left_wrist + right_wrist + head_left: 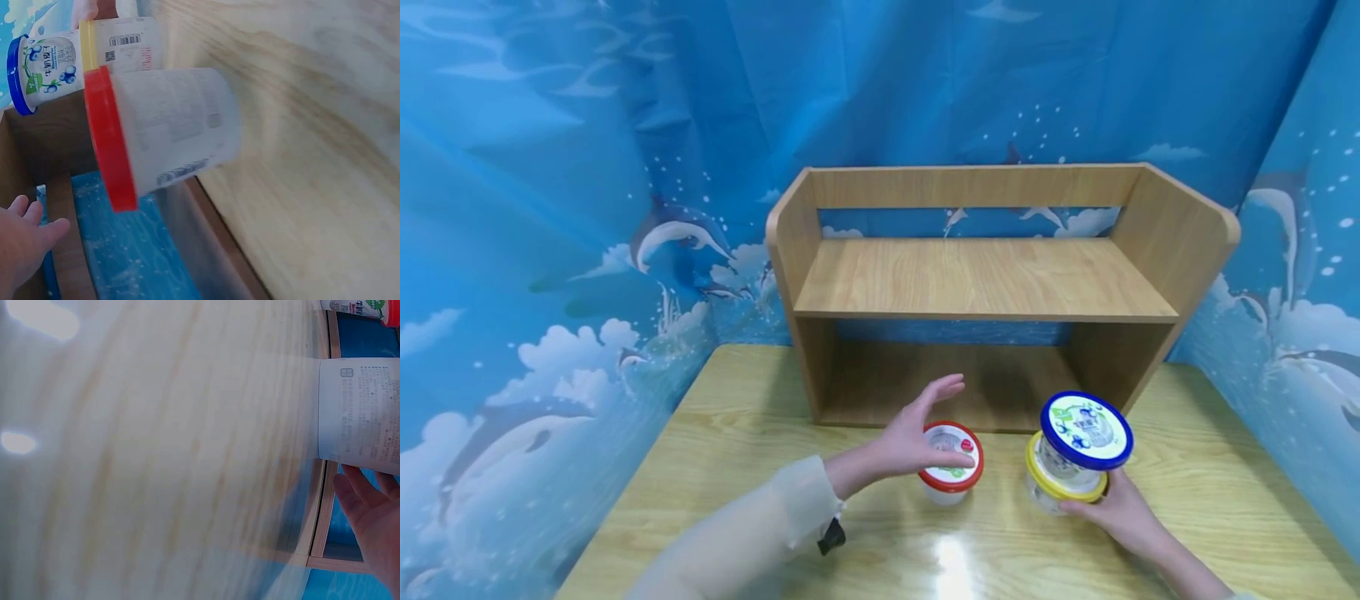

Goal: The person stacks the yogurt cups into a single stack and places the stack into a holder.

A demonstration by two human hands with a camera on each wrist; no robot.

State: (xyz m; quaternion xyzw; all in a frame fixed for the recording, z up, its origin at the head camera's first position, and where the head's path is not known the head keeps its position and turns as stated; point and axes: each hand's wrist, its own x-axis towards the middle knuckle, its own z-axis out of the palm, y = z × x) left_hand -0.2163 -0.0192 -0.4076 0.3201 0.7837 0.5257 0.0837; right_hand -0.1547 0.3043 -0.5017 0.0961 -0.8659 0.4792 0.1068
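- Blue curtain point(587, 267) printed with leaping dolphins and white clouds hangs from nine o'clock through twelve to three, behind a light wood-grain surface point(737, 408); on this dial twelve lies away from the person and the red-lidded tub is the centre.
- Well out at nine o'clock, the surface's left edge slants along the curtain, with a broad stretch of wood grain on this side of the pale sleeve point(752, 529).
- From eight o'clock comes the left hand point(898, 443), fingers spread, thumb well apart from the rest; it hovers over the lid, and the left wrist view shows it clear of the tub.
- Red-lidded tub point(953, 477): upright on the surface, white and round, red rim, small red and green print on the lid, a barcode on its side.
- Toward twelve and one o'clock stands the wooden shelf point(985, 279), two-tiered, its front edge just beyond the tub.
- A gap of surface separates this tub from the stack at three o'clock.
- Yellow-lidded tub point(1037, 472): white-sided, below in that stack.
- Blue-lidded tub point(1088, 429): on top, blueberries printed on lid and side.
- At four o'clock, the right hand point(1126, 515) grips the yellow-lidded tub, thumb in front, fingers partly hidden behind.
- Past it, more surface runs to the right edge.
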